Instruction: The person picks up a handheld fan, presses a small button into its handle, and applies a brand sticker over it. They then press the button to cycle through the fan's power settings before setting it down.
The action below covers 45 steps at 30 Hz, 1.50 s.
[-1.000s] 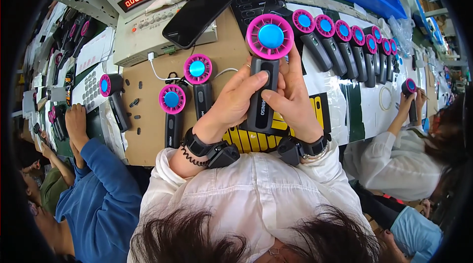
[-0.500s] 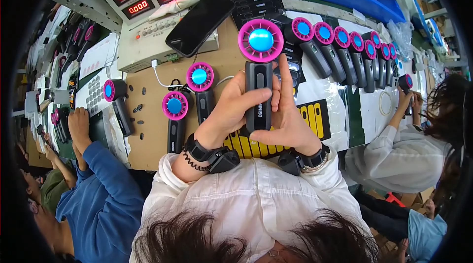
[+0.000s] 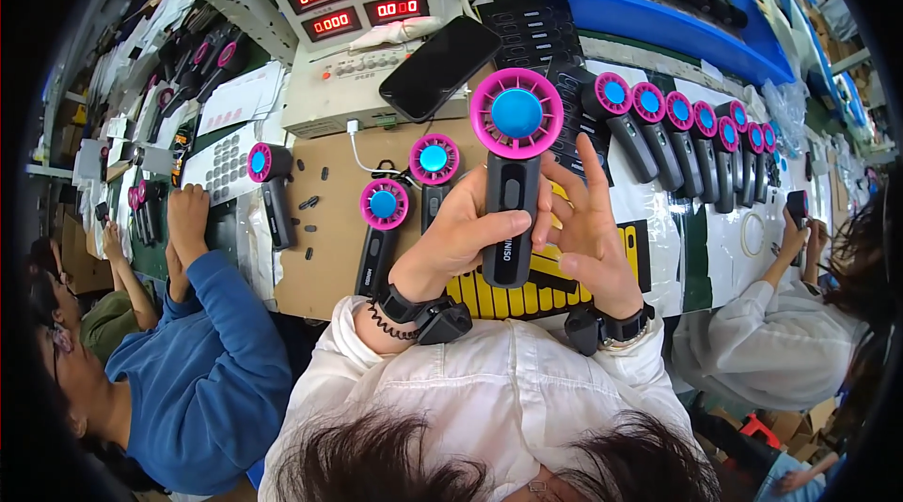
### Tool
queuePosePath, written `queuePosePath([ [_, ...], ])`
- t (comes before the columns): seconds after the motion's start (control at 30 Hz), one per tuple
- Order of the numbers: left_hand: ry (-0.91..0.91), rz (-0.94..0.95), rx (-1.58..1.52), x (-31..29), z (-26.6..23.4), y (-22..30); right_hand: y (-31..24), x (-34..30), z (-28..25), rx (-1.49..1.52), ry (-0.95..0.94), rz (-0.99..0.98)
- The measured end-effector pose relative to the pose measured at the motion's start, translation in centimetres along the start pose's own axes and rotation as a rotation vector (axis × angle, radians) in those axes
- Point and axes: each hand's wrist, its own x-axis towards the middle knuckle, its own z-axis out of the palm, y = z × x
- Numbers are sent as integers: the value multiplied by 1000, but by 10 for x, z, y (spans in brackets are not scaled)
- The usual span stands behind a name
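A black handheld fan (image 3: 511, 191) with a pink ring and a blue centre is upright in front of me. My left hand (image 3: 456, 237) is wrapped round its handle, the thumb lying across the front. My right hand (image 3: 602, 243) is open just right of the handle, fingers spread and raised, palm toward the fan. Whether its fingertips touch the back of the handle is hidden. Two similar fans, a nearer fan (image 3: 384, 205) and a farther fan (image 3: 434, 160), lie on the brown board to the left. Beneath my hands is a black sheet with yellow strips (image 3: 484, 297).
A power meter box (image 3: 376, 93) with red digits stands at the back, a black phone (image 3: 440, 67) leaning on it. Fans line up (image 3: 679, 111) at right. Another fan (image 3: 273, 191) and small dark pieces (image 3: 308, 205) lie left. A blue tray (image 3: 640, 17) is behind. Co-workers sit either side.
My right hand has drawn away from the fan's handle and its fingers have spread. The left hand keeps its hold. The whole view has shifted, so the scene sits farther right and lower.
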Motion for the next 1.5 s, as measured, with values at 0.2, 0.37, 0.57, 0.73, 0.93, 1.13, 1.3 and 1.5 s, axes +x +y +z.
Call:
queuePosePath([
  [0.2,50,-40,-29,-3,3,6,-2,-1,-1,9,17,-13],
  [0.37,65,-3,-41,-2,-2,2,3,0,-6,11,36,-56],
  [0.57,94,23,-47,1,-2,1,3,1,-11,10,31,-67],
  [0.73,92,-3,-28,2,-4,2,2,2,-10,4,43,-54],
  [0.93,63,-15,-29,3,-8,0,4,2,-13,0,38,-48],
  [1.13,95,-30,-61,4,-9,-2,4,3,-13,-9,43,-43],
  [1.3,135,-37,-69,3,-10,0,9,3,-18,-10,44,-48],
  [1.5,162,-25,-220,3,-12,-3,8,2,-21,-14,65,-31],
])
